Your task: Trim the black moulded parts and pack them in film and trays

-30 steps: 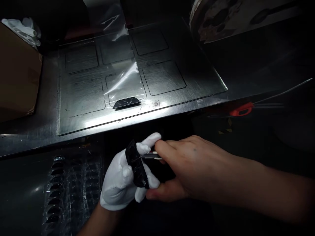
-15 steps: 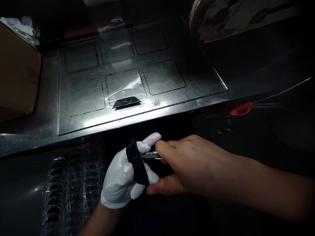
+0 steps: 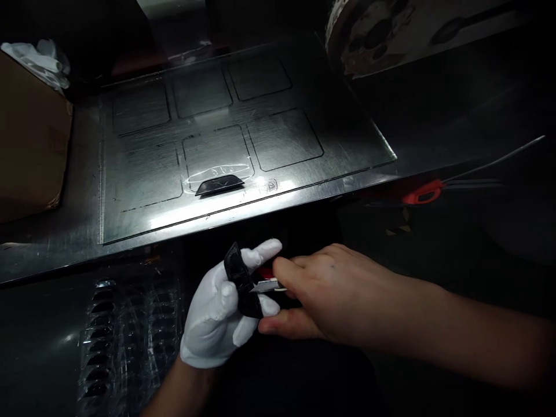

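Note:
My left hand [image 3: 212, 318], in a white glove, is closed on a small black plastic part [image 3: 244, 282] with a hollow, ribbed inner side. My bare right hand [image 3: 310, 292] grips a utility knife [image 3: 266, 285]; its pointed blade touches or lies just over the inner side of the part. The right thumb is close to the part's lower end. Most of the knife's handle is hidden behind my right fingers. A similar black part [image 3: 220, 185] lies on the glass sheet [image 3: 143, 223] near its front edge, with a piece of clear film behind it.
Lower left, a clear plastic tray [image 3: 124, 341] holds rows of black parts. A cardboard box [image 3: 32, 139] with white gloves [image 3: 37, 58] on top stands at the left. An orange-red handle [image 3: 422, 192] shows beyond the bench's front edge. A large roll [image 3: 373, 40] sits at the back right.
The knife blade has shifted slightly down along the part, and the part has tilted a little in my left hand. The clear film on the glass looks flatter. The view has shifted slightly.

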Motion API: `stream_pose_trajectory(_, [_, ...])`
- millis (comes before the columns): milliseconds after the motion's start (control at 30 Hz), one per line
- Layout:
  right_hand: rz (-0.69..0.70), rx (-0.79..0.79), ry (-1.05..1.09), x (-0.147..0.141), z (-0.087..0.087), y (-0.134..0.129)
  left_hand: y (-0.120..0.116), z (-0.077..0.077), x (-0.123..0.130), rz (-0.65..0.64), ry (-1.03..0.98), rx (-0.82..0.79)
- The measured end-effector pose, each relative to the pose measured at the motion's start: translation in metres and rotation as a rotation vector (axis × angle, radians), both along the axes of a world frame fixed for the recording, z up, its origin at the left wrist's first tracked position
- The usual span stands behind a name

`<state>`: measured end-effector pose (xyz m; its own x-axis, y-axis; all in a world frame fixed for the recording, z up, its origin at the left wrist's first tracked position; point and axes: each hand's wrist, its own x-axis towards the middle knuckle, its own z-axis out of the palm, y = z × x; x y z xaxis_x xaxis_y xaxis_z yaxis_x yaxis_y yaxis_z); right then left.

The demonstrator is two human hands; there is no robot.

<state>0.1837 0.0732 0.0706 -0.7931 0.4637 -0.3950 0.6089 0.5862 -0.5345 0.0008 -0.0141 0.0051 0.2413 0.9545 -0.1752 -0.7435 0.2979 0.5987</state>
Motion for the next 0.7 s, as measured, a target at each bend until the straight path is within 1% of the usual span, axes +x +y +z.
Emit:
stream_pose_trajectory(67, [-0.013,-0.044,0.005,0.003,-0.002,0.001,0.000,0.000,0.002,-0.003,0.022,-0.024])
stream_pose_trajectory(133, [-0.047,-0.137,0.034,0.010,-0.002,0.004,0.001,0.001,0.004,-0.016,0.062,-0.063])
stream_pose_trajectory(200, [-0.098,-0.227,0.136,0.021,-0.003,0.009,0.002,0.001,0.006,-0.006,0.111,-0.080])
stream_pose_trajectory(233, [-0.131,-0.244,0.204,0.028,-0.003,0.012,0.002,0.002,0.008,0.005,0.138,-0.084])
stream_pose_trajectory(267, [-0.176,-0.225,0.275,0.035,-0.004,0.015,0.003,0.002,0.009,0.016,0.167,-0.087])
stream_pose_trajectory(300, [-0.227,-0.172,0.336,0.042,-0.006,0.018,0.004,0.002,0.011,0.022,0.196,-0.092])
stream_pose_trajectory(367, [-0.302,-0.001,0.419,0.053,-0.009,0.022,0.005,0.002,0.013,0.014,0.257,-0.121])
stream_pose_trajectory(400, [-0.309,0.090,0.445,0.057,-0.012,0.023,0.006,0.002,0.015,-0.001,0.279,-0.133])
stream_pose_trajectory(467, [-0.260,0.218,0.463,0.061,-0.015,0.024,0.007,0.003,0.017,-0.039,0.300,-0.139])
stream_pose_trajectory(567, [-0.159,0.261,0.405,0.060,-0.015,0.025,0.009,0.005,0.022,-0.111,0.312,-0.160])
stream_pose_trajectory(700, [-0.112,0.256,0.307,0.057,-0.008,0.028,0.010,0.009,0.024,-0.149,0.351,-0.172])
